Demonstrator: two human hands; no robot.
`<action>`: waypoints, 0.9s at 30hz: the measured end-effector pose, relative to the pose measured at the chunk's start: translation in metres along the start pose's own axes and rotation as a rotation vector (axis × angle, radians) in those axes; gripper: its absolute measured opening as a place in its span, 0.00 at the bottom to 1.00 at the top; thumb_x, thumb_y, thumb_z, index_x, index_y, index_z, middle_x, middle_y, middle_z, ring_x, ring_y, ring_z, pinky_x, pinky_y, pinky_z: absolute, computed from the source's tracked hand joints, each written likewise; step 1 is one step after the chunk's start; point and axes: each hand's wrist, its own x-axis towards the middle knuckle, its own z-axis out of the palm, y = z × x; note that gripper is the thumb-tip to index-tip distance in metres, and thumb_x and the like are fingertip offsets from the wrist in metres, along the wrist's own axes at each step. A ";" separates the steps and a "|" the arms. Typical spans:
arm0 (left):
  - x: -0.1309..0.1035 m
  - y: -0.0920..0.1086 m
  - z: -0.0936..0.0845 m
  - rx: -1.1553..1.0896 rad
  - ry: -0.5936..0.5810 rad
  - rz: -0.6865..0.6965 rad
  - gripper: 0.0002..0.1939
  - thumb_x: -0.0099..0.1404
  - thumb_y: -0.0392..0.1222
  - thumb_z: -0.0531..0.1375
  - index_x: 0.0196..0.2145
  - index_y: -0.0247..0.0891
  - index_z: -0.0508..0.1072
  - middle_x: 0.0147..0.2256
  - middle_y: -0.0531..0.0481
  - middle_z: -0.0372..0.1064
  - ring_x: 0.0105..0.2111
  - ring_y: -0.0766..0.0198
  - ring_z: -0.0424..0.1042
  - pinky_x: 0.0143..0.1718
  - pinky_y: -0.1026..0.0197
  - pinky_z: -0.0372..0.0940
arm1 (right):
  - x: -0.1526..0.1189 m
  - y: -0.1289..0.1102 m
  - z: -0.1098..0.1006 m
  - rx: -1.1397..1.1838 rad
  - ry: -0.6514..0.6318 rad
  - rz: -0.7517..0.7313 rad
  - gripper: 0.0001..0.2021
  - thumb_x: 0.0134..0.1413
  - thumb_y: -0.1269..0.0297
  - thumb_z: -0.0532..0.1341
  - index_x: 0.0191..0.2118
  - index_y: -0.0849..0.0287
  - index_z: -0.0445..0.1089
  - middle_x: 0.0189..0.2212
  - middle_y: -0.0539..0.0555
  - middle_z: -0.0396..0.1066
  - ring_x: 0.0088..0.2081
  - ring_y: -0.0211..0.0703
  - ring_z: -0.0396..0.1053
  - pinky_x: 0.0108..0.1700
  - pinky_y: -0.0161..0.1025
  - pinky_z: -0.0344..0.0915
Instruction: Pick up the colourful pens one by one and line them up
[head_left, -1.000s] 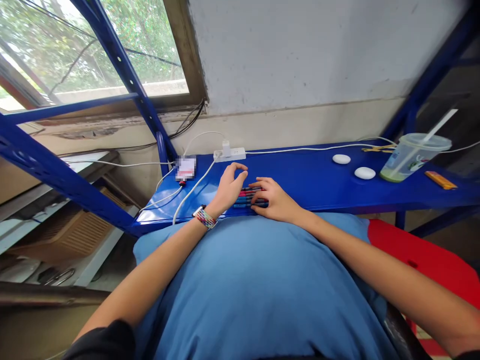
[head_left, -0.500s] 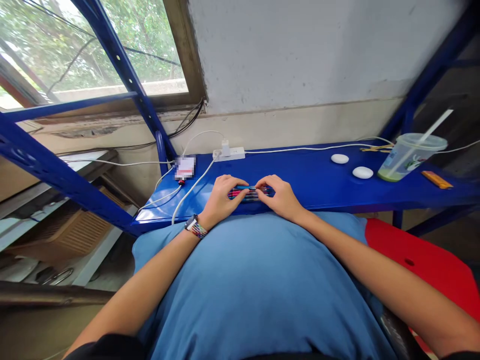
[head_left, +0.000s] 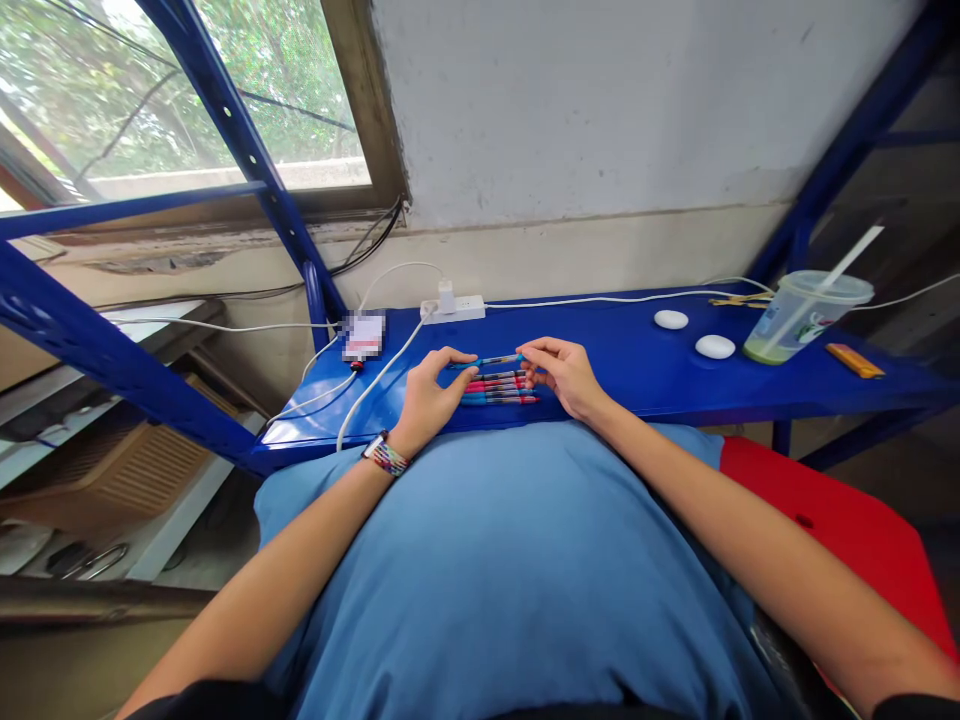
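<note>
A light-blue pen (head_left: 499, 360) lies crosswise between my hands. My left hand (head_left: 436, 395) has thumb and index finger closed at its left end. At its right end, my right hand (head_left: 566, 378) pinches the tip with thumb and forefinger. Just nearer to me, several red, blue and dark pens (head_left: 499, 387) lie side by side in a row on the blue tabletop (head_left: 592, 350). Their left ends are partly behind my left hand, and some right ends are close to the curled fingers of my right hand.
Behind the pens sits a white power strip (head_left: 454, 309) with cables. A blurred white device (head_left: 364, 335) is at left. Two white oval objects, one being this nearer one (head_left: 715, 347), a plastic cup with straw (head_left: 806, 318) and an orange packet (head_left: 855, 361) stand at right.
The light-blue pen has moved away from me, apart from the row. My hands have spread slightly, exposing more of the other pens. The view has shifted a little.
</note>
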 end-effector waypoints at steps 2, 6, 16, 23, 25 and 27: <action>0.000 0.001 -0.001 -0.012 0.005 -0.022 0.04 0.72 0.43 0.67 0.43 0.44 0.81 0.43 0.48 0.83 0.46 0.53 0.79 0.55 0.48 0.72 | 0.003 -0.003 0.003 0.010 -0.007 0.003 0.21 0.41 0.46 0.81 0.33 0.57 0.82 0.26 0.51 0.75 0.25 0.39 0.69 0.28 0.39 0.73; 0.001 0.003 -0.002 -0.059 0.007 -0.065 0.05 0.72 0.44 0.66 0.42 0.43 0.80 0.43 0.48 0.82 0.46 0.54 0.78 0.55 0.50 0.71 | 0.012 -0.003 0.007 0.028 -0.001 -0.009 0.20 0.40 0.48 0.82 0.31 0.57 0.82 0.25 0.51 0.74 0.24 0.38 0.68 0.26 0.39 0.71; 0.005 -0.003 0.000 -0.274 -0.033 -0.190 0.18 0.77 0.54 0.60 0.32 0.42 0.75 0.23 0.54 0.69 0.29 0.61 0.72 0.41 0.56 0.69 | 0.006 0.001 0.005 0.020 -0.053 -0.075 0.18 0.44 0.51 0.82 0.36 0.57 0.85 0.30 0.53 0.79 0.27 0.38 0.71 0.28 0.38 0.71; 0.009 -0.012 -0.001 -0.212 0.000 -0.195 0.15 0.72 0.55 0.65 0.38 0.41 0.80 0.36 0.48 0.79 0.37 0.58 0.77 0.45 0.54 0.71 | 0.007 0.004 -0.008 0.049 -0.005 -0.019 0.21 0.40 0.52 0.83 0.38 0.57 0.85 0.31 0.54 0.80 0.32 0.41 0.75 0.35 0.39 0.77; 0.010 -0.015 -0.001 -0.198 0.012 -0.221 0.19 0.76 0.58 0.61 0.35 0.41 0.80 0.31 0.48 0.78 0.35 0.58 0.77 0.44 0.54 0.71 | 0.007 0.005 -0.010 0.048 -0.013 -0.014 0.20 0.40 0.53 0.82 0.39 0.57 0.86 0.32 0.54 0.81 0.32 0.41 0.76 0.36 0.39 0.77; 0.010 -0.016 -0.001 -0.239 0.015 -0.228 0.16 0.73 0.57 0.65 0.43 0.42 0.81 0.32 0.50 0.77 0.34 0.59 0.77 0.43 0.55 0.71 | 0.007 0.006 -0.010 0.038 -0.006 -0.012 0.19 0.40 0.54 0.82 0.39 0.57 0.85 0.32 0.54 0.81 0.32 0.41 0.76 0.37 0.40 0.78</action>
